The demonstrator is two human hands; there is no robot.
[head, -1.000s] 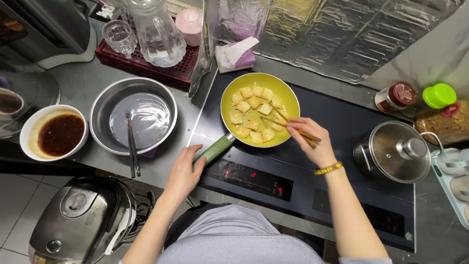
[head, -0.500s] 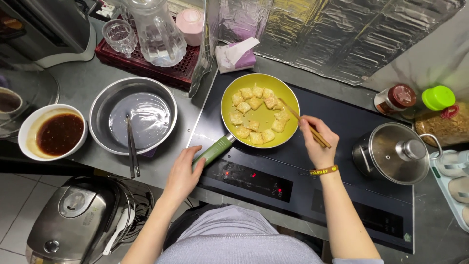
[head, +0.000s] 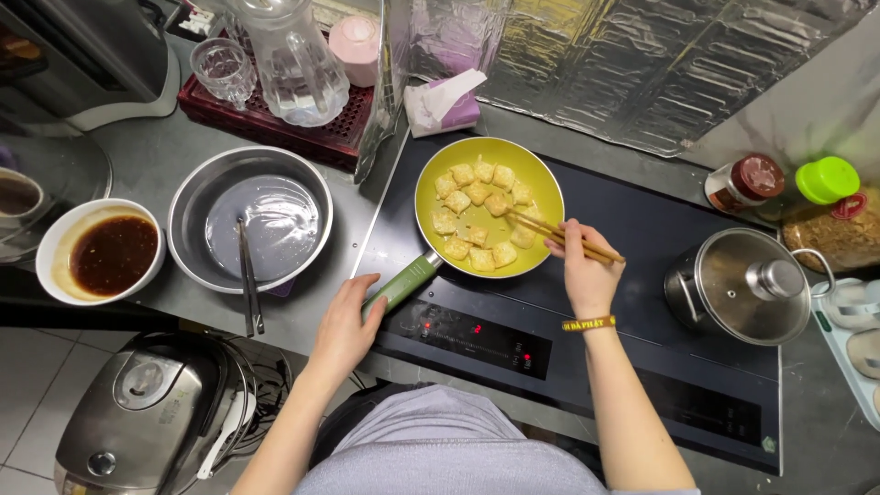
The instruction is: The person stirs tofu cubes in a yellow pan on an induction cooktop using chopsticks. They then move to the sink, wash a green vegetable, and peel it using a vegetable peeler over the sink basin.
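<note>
My left hand (head: 344, 321) closed around the green pan handle (head: 403, 282), my right hand (head: 582, 270) gripping chopsticks (head: 559, 236), their tips over tofu cubes (head: 481, 215) in the yellow pan (head: 541, 179), black cooktop (head: 642, 229) underneath

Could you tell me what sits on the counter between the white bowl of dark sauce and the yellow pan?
In the head view, a steel bowl with metal tongs resting in it lies between the sauce bowl and the pan.
</note>
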